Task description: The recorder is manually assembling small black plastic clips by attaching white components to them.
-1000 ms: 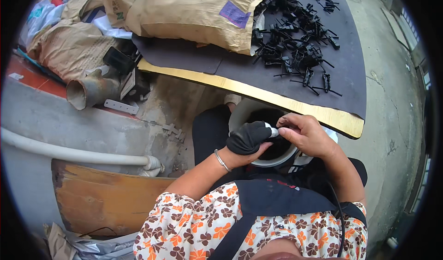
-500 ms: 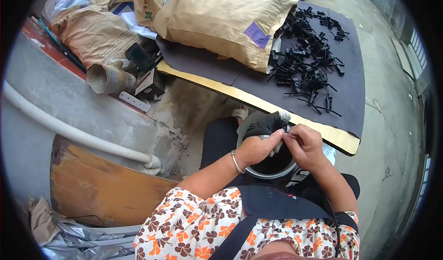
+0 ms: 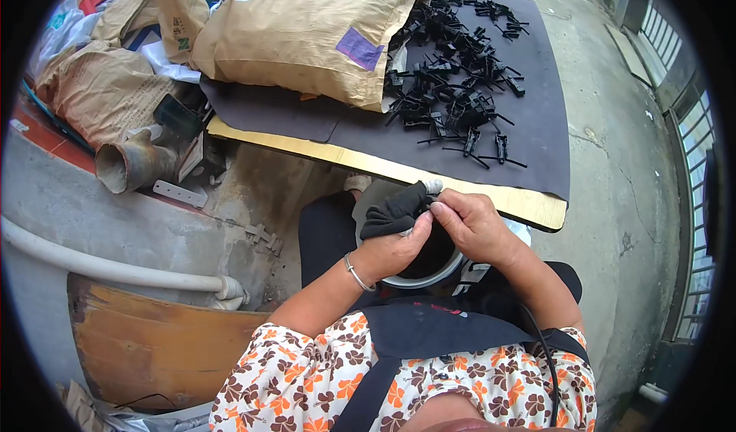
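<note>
In the head view, the right hand (image 3: 475,221) pinches a small dark piece (image 3: 430,201), too hidden to identify, above the round pale bucket (image 3: 420,282) with a dark interior, while the left hand (image 3: 395,249) curls against it under black fabric (image 3: 392,213), and I cannot tell whether it grips the piece too. Beyond the bucket, spindly black plastic parts (image 3: 460,98) lie heaped on the dark-sheeted surface (image 3: 537,144) with a yellow edge. A slack pinch could drop the piece into the bucket, and the loose fabric could snag it.
</note>
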Motion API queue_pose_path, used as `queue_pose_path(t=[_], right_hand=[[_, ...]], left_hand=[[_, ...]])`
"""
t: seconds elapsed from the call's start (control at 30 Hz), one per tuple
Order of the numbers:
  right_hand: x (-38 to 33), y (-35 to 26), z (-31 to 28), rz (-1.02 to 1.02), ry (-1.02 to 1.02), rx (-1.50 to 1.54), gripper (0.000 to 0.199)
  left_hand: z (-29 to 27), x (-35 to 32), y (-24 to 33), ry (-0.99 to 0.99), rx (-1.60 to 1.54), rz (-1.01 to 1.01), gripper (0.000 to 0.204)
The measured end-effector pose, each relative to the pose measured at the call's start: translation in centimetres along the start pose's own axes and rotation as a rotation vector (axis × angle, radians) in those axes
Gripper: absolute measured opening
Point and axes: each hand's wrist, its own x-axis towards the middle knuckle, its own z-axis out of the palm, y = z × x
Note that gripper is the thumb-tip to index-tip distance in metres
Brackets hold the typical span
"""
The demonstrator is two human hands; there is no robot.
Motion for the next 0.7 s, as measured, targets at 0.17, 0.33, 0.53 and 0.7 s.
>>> queue_pose_path(t=[0.17,0.33,0.53,0.7], right_hand=[[0.0,2.3,1.9,0.078,0.032,-0.139,0.021],[-0.8,0.2,1.3,0.029,0.010,0.093,0.012],[-0.6,-0.3,-0.4,-0.023,0.176,0.125,0.023],[-0.1,-0.4,-0.7,-0.031,0.004,0.176,0.026]], left_hand=[[0.0,-0.1,2.5,-0.045,0.265,0.298,0.028],[-1.0,1.5,4.3,0.033,-0.122,0.058,0.032],[-1.5,0.8,3.0,0.058,-0.167,-0.106,0.032],[-0.6,1.0,2.7,0.017,-0.137,-0.065,0.036]])
